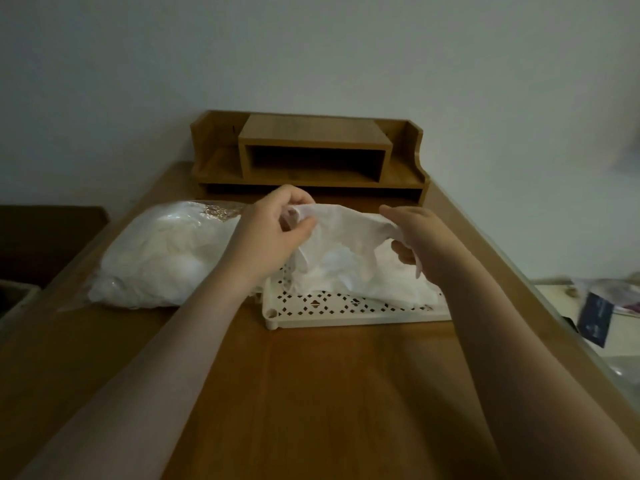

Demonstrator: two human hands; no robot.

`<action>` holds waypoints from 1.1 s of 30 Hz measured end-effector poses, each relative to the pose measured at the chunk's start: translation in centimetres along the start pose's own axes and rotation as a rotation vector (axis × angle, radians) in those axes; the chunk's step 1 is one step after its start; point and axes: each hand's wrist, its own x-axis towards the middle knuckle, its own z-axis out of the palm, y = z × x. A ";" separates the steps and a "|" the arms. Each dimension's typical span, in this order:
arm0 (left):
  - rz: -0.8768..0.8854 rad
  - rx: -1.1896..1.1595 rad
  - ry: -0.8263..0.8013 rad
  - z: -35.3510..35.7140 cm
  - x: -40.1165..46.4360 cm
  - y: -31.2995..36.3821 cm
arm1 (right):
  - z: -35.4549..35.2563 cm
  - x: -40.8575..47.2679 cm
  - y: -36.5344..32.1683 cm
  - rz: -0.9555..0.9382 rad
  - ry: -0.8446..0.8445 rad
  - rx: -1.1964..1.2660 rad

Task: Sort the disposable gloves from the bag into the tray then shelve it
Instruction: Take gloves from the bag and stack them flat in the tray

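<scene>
A clear plastic bag (162,258) stuffed with white disposable gloves lies on the left of the wooden table. Beside it on the right stands a white perforated tray (346,308) with a heap of gloves (374,282) in it. Above the tray, a thin white glove (346,226) is stretched between both hands. My left hand (273,233) pinches its left end, and my right hand (415,233) grips its right end. The glove's fingers hang down toward the heap.
A wooden desk shelf (311,157) with an open slot stands at the table's far edge against the wall. To the right, beyond the table's edge, lie papers and a dark packet (595,318). A dark piece of furniture (45,237) sits at the left.
</scene>
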 end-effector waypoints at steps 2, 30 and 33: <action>-0.004 -0.068 0.004 0.1 -0.1 0.3 | -0.8 0.0 0.3 -0.060 -0.003 -0.131; -0.386 -0.474 0.029 3.6 2.3 0.8 | -6.3 1.8 1.4 -0.282 -0.235 -0.245; -0.355 -0.217 0.033 3.9 2.9 -0.4 | -6.6 3.5 2.2 -0.206 -0.295 -0.417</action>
